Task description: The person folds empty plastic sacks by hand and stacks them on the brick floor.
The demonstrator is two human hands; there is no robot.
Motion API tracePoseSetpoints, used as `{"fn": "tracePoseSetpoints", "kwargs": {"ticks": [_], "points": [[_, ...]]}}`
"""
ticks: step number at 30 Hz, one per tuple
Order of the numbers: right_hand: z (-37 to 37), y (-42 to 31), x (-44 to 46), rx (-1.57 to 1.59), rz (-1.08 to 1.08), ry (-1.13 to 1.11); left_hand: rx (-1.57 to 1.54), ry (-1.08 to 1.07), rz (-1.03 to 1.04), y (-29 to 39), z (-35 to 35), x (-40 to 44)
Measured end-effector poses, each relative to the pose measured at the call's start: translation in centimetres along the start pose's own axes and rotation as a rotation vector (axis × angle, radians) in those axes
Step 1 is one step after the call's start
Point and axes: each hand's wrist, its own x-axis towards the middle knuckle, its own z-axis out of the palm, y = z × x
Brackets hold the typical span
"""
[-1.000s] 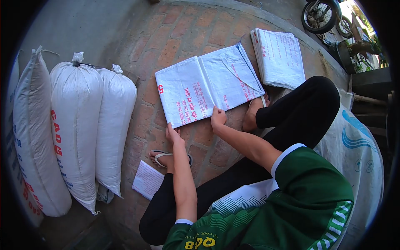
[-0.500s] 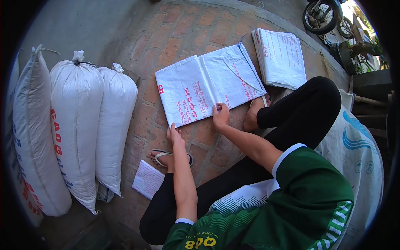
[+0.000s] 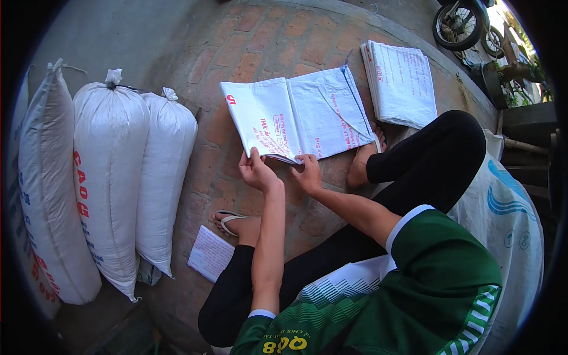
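A flat white woven sack [image 3: 325,109] with red print lies on the brick floor in front of me, a crease running across its middle. Its lower left corner is lifted, and my left hand [image 3: 258,170] grips the edge there with its fingers closed. At the near edge by the crease, my right hand [image 3: 307,173] rests with its fingertips on the sack, fingers bent and apart. A blue thread runs along the sack's right end. Just beyond that end lies a stack of folded white sacks [image 3: 402,83].
Several full white sacks [image 3: 109,177] stand at the left. A small folded printed piece [image 3: 211,254] lies by my left foot. A large white bag [image 3: 503,207] is at the right, and a motorbike wheel [image 3: 457,26] at the upper right.
My left hand has risen and moved right with the sack's left corner, which now bends up off the floor. My right hand has shifted slightly down and left, its fingers more spread.
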Motion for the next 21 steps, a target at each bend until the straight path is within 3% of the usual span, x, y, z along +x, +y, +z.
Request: {"fn": "tracePoseSetpoints", "kwargs": {"ticks": [2,5,7,8,9,12,15,21], "points": [[0.1,-0.2,0.2,0.054,0.159,-0.020,0.029,-0.144,0.109,-0.2,1.1,-2.3],[2.4,1.9,-0.4,0.225,0.284,0.147,0.072,-0.425,0.222,-0.4,2.0,-6.2],[2.7,4.1,-0.6,0.114,0.094,0.044,0.185,-0.619,0.173,-0.4,2.2,-8.4],[2.1,4.7,-1.2,0.087,0.040,0.004,0.264,-0.754,0.298,0.4,2.7,-9.2],[1.5,5.0,-1.5,0.100,0.062,-0.016,0.346,-0.887,0.424,1.1,2.9,-9.8],[-0.3,5.7,-2.5,0.152,0.150,-0.042,0.369,-1.220,0.385,0.2,2.9,-11.0],[-0.7,5.8,-2.6,0.204,0.236,-0.027,0.456,-1.327,0.294,-0.4,2.5,-11.5],[0.4,4.9,-2.4,0.291,0.370,0.009,0.607,-1.283,0.275,-2.2,1.6,-10.0]]}}
